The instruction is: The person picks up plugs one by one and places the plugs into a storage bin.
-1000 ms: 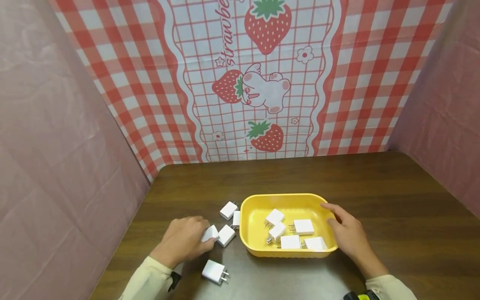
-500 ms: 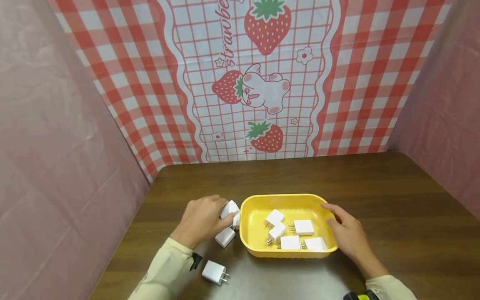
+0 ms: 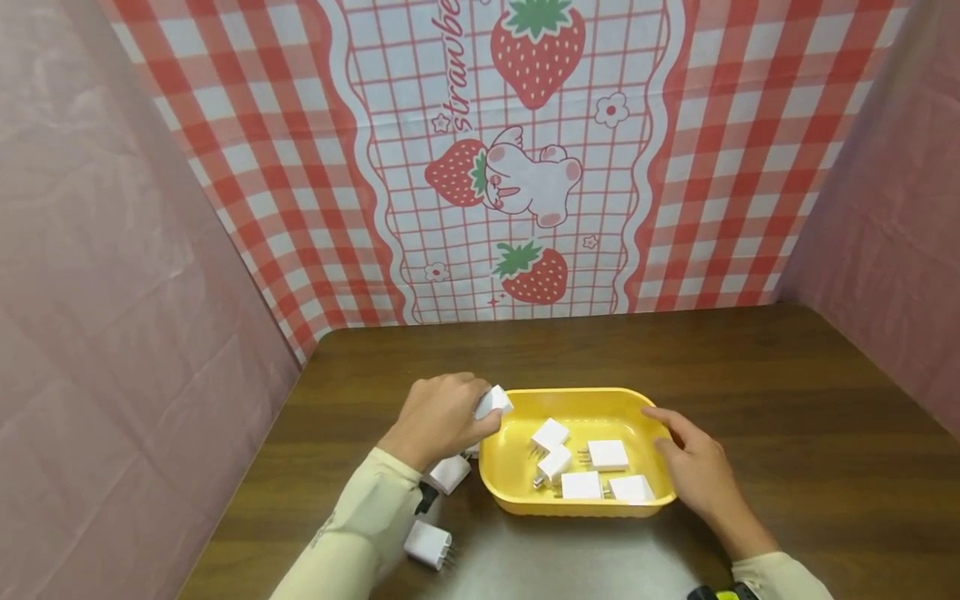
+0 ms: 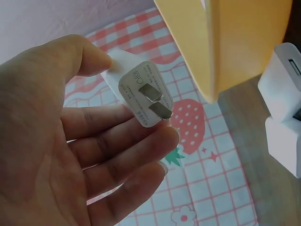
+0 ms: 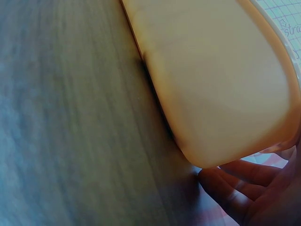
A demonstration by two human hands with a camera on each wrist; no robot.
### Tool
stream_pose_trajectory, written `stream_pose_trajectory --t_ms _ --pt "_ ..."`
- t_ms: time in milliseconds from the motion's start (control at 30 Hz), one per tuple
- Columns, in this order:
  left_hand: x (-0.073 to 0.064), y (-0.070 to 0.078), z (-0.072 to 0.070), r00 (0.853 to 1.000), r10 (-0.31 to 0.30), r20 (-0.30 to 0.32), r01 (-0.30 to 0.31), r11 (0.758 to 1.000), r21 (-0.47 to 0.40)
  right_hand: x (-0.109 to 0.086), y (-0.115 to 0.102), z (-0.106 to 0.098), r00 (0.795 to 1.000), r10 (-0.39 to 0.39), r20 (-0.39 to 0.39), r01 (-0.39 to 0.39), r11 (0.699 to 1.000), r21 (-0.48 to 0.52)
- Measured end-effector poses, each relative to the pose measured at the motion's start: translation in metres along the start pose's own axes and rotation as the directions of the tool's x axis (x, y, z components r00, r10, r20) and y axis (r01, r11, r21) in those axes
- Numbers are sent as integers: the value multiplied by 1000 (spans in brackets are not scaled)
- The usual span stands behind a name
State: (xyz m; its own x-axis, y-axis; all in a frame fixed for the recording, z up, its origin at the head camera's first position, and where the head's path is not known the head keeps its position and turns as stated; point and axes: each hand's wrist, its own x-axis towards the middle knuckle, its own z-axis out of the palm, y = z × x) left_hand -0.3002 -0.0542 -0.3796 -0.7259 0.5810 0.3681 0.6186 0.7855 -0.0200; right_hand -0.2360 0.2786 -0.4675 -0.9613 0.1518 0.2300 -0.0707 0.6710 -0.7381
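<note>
My left hand [image 3: 444,417] pinches a white plug charger [image 4: 141,92] between thumb and forefinger, its two flat metal prongs facing the wrist camera. In the head view this charger overlaps the left back corner of a yellow plastic basket [image 3: 570,507]. Several more white chargers [image 3: 607,455] lie inside the basket, prongs at various angles. On the right, my right hand [image 3: 701,471] holds the basket's rim, with fingers [image 5: 223,188] against the outer wall in the right wrist view.
Left of the basket, one charger [image 3: 450,474] lies on the dark wooden table [image 3: 750,367], with another [image 3: 473,451] partly hidden behind the left hand. A third charger [image 3: 428,545] rests nearer the front. A strawberry-print checked cloth [image 3: 525,167] hangs behind.
My left hand first shifts toward the back with a charger, then lifts a charger from beside the basket, up and right to its left rim. The right hand stays in place.
</note>
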Motion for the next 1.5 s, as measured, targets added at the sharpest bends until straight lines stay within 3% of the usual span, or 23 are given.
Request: stream_pose_trajectory --t_ms 167,433,633,1133,1233,1500 --pt "5 5 2 1000 20 11 -20 1000 -14 0 0 0 1000 -4 -8 4 1000 0" --pt "16 17 15 994 43 101 -38 998 -49 -1 -1 0 1000 8 0 -8 1000 -8" --pt "22 24 22 988 73 139 -70 997 -29 -1 0 0 1000 -11 -7 11 1000 -9" --pt "30 35 37 974 67 215 -82 995 61 -1 0 0 1000 -17 -4 17 1000 -6" --pt "30 35 37 977 76 199 -90 994 63 -1 0 -1 1000 -19 -7 18 1000 -2" --pt "28 22 31 994 78 82 -81 996 40 -1 0 -1 1000 1 6 -1 1000 -2"
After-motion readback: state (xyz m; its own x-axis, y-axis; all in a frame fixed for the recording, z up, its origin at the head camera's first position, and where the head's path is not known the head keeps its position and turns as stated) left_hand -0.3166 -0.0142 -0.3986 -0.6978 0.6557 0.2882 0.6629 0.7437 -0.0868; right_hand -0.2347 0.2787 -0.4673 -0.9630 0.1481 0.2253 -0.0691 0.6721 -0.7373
